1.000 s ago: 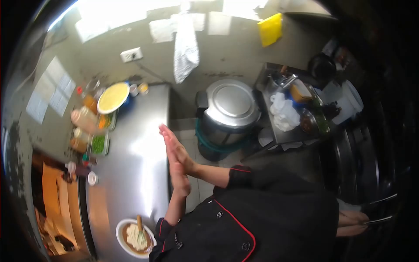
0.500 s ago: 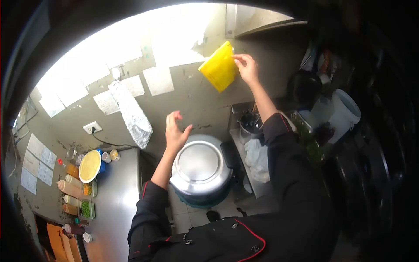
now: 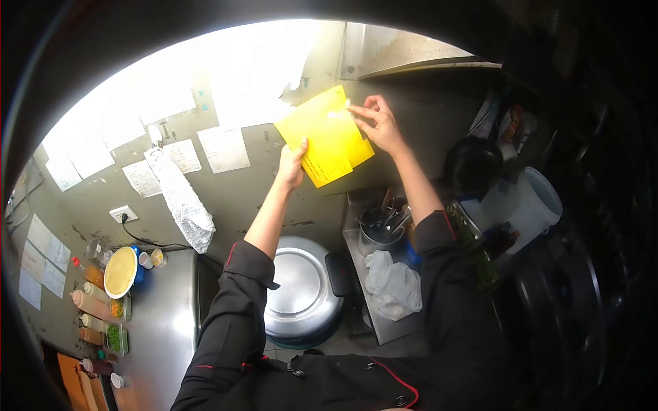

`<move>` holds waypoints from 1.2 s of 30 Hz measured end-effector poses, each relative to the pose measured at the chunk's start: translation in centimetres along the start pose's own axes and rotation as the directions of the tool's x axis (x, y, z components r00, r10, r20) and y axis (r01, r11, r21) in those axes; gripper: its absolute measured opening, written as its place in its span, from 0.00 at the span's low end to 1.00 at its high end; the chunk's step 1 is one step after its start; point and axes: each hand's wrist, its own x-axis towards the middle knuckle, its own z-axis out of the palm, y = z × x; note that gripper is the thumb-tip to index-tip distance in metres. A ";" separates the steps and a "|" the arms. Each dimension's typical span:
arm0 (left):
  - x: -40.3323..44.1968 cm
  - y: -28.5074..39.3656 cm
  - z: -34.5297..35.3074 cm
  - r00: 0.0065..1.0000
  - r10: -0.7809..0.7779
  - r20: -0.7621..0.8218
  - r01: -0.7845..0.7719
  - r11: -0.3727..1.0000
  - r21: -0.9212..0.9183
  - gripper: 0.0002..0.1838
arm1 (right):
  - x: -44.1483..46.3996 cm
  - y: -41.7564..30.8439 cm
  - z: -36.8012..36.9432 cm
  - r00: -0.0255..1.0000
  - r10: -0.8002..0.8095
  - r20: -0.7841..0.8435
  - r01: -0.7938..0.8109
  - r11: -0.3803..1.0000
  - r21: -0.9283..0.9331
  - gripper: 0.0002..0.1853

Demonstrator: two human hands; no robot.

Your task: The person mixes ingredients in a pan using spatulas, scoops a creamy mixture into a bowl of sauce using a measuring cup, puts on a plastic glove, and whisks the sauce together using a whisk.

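Note:
Yellow paper sheets (image 3: pixel 319 137), with small printed lines at the lower edge, are held up in front of the wall. A second yellow piece sticks out at their lower right. My left hand (image 3: pixel 293 164) grips the lower left edge, thumb on the front and the other fingers hidden behind. At the upper right edge, my right hand (image 3: pixel 378 123) has its thumb and fingertips pinched on the sheets. Below my arms sits a large round metal lid (image 3: pixel 296 281) on a pot-like vessel.
On the left, a steel counter (image 3: pixel 161 308) carries sauce bottles (image 3: pixel 89 305), a yellow round in a dish (image 3: pixel 121 272) and small tubs. A white towel (image 3: pixel 181 202) hangs on the wall. To the right are a utensil pot (image 3: pixel 380 236), a plastic bag (image 3: pixel 392 284) and a white bucket (image 3: pixel 534 205).
My left hand, open and empty before, has risen and taken hold of the yellow sheets. My right hand stays at their edge. The sheets now face me more fully, and the view has shifted.

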 end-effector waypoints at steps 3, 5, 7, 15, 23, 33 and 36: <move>0.4 0.5 -0.7 0.996 -0.049 0.079 0.056 0.994 -0.096 0.26 | 0.4 -0.4 -0.9 0.989 -0.016 0.148 0.025 0.998 -0.059 0.24; 0.6 1.0 -0.8 0.991 -0.090 0.097 0.104 0.984 -0.146 0.27 | 0.6 -0.6 -0.7 0.983 -0.043 0.179 0.045 0.999 -0.009 0.23; 0.9 1.2 -1.0 0.978 -0.156 0.136 0.182 0.961 -0.208 0.27 | 1.0 -0.1 0.0 0.990 -0.105 0.096 0.103 0.994 0.030 0.19; 1.7 -0.2 -1.3 0.992 -0.121 0.035 0.124 0.987 -0.100 0.24 | 0.7 -0.8 0.6 0.985 -0.130 -0.112 0.124 0.991 -0.053 0.06; 2.0 -1.1 -1.0 0.997 -0.056 -0.052 0.060 0.995 0.081 0.20 | -0.6 2.2 1.0 0.919 0.203 -0.338 -0.082 0.937 0.340 0.02; 1.8 -0.5 -0.9 0.994 -0.107 0.007 0.107 0.994 0.019 0.19 | -1.3 0.0 -0.4 0.994 0.040 -0.097 -0.017 0.973 0.230 0.21; 1.9 0.2 -1.3 0.987 -0.150 0.060 0.151 0.988 -0.026 0.21 | -0.7 0.0 -0.4 0.989 0.041 -0.141 0.011 0.938 0.346 0.13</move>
